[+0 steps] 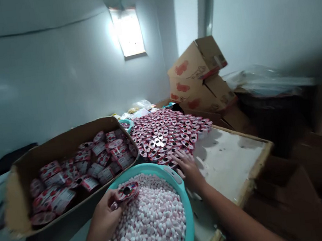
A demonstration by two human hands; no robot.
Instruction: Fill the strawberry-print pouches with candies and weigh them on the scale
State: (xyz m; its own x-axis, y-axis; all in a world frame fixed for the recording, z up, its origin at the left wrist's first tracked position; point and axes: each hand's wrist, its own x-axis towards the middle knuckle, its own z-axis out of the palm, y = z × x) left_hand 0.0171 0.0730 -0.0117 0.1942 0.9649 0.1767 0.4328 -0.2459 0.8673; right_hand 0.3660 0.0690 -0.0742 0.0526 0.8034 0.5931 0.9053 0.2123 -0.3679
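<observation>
My left hand (109, 211) is closed round a small red and pink oval container (128, 192) with a dark opening on top, held over the left part of a teal basin (187, 211). Small white and pink pieces (153, 215) fill the basin. Beyond its rim, my right hand (187, 168) reaches to the near edge of a crowd of similar upright containers (165, 135), fingers spread and touching them. Whether it grips one is hidden.
At the left, a cardboard box (18, 200) holds many packed red and white containers. The pale tabletop (227, 159) has a wooden edge. Stacked cartons (193, 73) lean at the back right. A smaller teal basket (131, 125) stands behind the box.
</observation>
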